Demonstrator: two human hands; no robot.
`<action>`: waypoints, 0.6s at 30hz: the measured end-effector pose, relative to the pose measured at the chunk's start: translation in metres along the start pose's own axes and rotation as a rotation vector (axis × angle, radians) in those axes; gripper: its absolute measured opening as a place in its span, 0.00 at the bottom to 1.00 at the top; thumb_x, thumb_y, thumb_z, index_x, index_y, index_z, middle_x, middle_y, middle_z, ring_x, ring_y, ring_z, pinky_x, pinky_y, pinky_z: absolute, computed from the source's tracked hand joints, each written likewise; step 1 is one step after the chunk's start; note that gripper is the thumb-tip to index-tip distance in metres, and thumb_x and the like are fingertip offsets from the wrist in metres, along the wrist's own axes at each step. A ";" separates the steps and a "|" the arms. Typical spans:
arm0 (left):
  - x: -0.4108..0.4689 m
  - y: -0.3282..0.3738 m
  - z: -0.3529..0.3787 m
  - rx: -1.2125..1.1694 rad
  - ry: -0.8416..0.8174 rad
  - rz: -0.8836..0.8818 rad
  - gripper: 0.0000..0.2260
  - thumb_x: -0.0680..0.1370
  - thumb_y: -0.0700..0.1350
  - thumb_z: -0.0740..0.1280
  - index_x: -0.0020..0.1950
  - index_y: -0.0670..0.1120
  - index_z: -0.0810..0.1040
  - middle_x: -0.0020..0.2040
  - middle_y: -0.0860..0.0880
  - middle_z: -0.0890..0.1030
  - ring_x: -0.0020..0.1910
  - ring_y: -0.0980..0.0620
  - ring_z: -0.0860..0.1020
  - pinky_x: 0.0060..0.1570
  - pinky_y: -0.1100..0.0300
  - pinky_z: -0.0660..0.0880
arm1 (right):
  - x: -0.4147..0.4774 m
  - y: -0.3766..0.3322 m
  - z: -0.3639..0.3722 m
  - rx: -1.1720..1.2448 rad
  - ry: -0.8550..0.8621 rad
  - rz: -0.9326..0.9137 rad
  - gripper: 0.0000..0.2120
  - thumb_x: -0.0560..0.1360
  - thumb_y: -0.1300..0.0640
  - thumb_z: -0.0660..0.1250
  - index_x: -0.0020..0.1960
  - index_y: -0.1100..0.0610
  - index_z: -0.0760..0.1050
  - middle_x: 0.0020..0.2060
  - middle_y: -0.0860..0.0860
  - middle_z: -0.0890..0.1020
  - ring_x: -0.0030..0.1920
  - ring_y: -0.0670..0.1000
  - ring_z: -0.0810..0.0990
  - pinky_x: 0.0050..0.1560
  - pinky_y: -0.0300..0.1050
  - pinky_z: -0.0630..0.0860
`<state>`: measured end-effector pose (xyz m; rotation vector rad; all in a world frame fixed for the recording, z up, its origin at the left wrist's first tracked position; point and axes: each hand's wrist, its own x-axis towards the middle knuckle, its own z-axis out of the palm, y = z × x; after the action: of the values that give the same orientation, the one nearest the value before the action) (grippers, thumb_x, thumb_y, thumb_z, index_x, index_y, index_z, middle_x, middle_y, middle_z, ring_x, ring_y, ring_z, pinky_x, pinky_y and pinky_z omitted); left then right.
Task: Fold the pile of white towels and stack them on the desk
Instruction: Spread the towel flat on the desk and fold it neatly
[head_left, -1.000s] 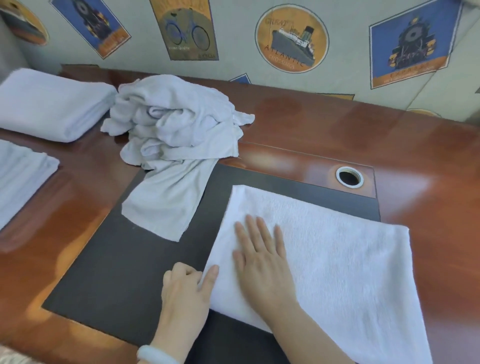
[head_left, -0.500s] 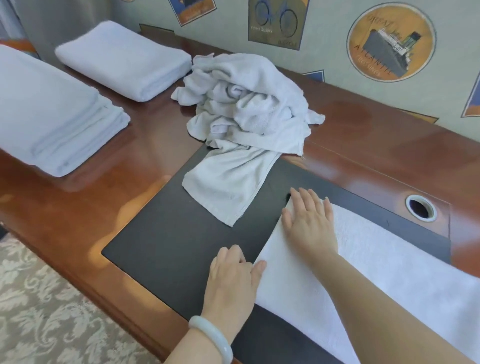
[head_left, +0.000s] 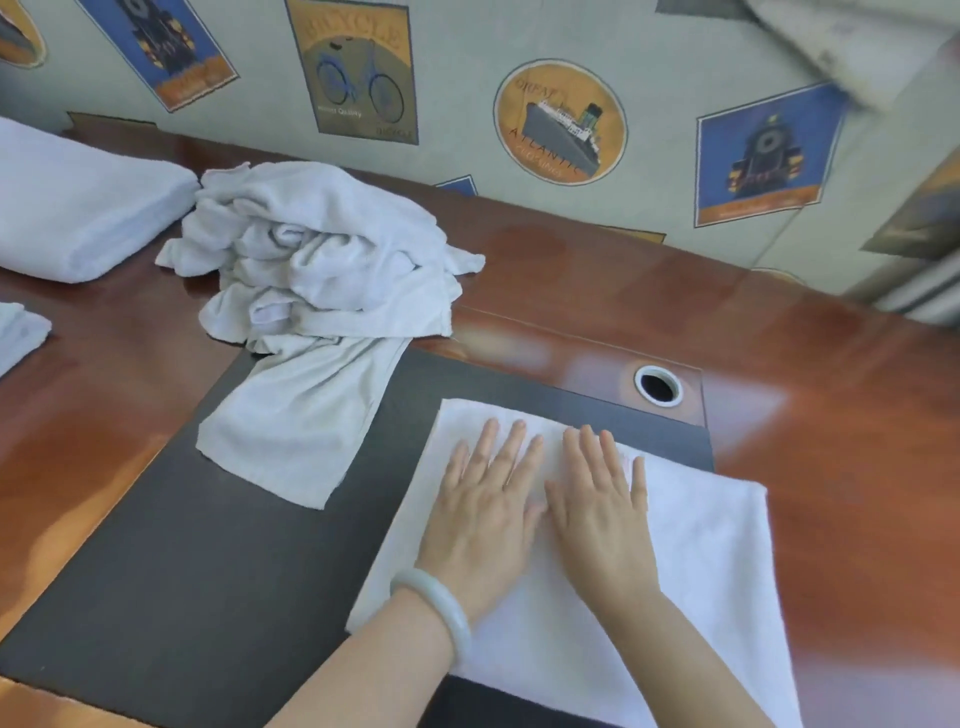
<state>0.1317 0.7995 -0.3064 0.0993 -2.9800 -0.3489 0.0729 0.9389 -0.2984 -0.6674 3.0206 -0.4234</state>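
Towel (head_left: 701, 545): spread on mat (head_left: 208, 571) by desk's (head_left: 831, 415) front edge; pile (head_left: 322, 270) toward back-left. Left hand (head_left: 483, 519), right hand (head_left: 597, 509): flat on it, fingers straight, gripping nothing. Best smoothed outward, corners squared, before folding.

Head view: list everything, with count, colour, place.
flat towel: one, white, on the mat under both hands
towel pile: one, white, back of desk, end draped onto mat
folded towels: two stacks, white, far left
mat: one, black, on the desk
desk: one, reddish-brown wood
cable hole: one, white-rimmed, behind mat
wall pictures: several, blue and orange, behind desk
bracelet: one, pale green, left wrist
left hand: one, flat on flat towel
right hand: one, flat on flat towel
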 end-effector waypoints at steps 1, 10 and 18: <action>0.009 -0.005 0.007 0.027 -0.041 0.013 0.25 0.81 0.56 0.52 0.76 0.50 0.67 0.77 0.49 0.66 0.76 0.45 0.63 0.71 0.41 0.60 | -0.003 0.023 -0.002 -0.050 -0.022 0.059 0.37 0.76 0.38 0.33 0.81 0.51 0.50 0.80 0.48 0.50 0.78 0.44 0.39 0.75 0.50 0.31; 0.024 -0.013 0.015 0.147 -0.098 0.042 0.27 0.80 0.57 0.49 0.76 0.50 0.67 0.78 0.48 0.64 0.76 0.42 0.62 0.70 0.37 0.54 | -0.013 0.106 -0.032 -0.160 0.058 0.179 0.44 0.76 0.32 0.27 0.79 0.56 0.56 0.79 0.50 0.57 0.78 0.47 0.47 0.77 0.53 0.37; 0.036 -0.038 0.014 0.058 -0.178 -0.082 0.32 0.77 0.66 0.35 0.80 0.58 0.45 0.81 0.55 0.47 0.80 0.54 0.41 0.78 0.44 0.44 | -0.028 0.139 -0.015 0.182 0.036 0.296 0.30 0.82 0.40 0.48 0.80 0.49 0.48 0.80 0.44 0.50 0.78 0.43 0.41 0.78 0.48 0.40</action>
<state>0.0962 0.7633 -0.3245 0.2075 -3.1695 -0.2944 0.0396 1.0758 -0.3225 -0.1993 2.9942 -0.6878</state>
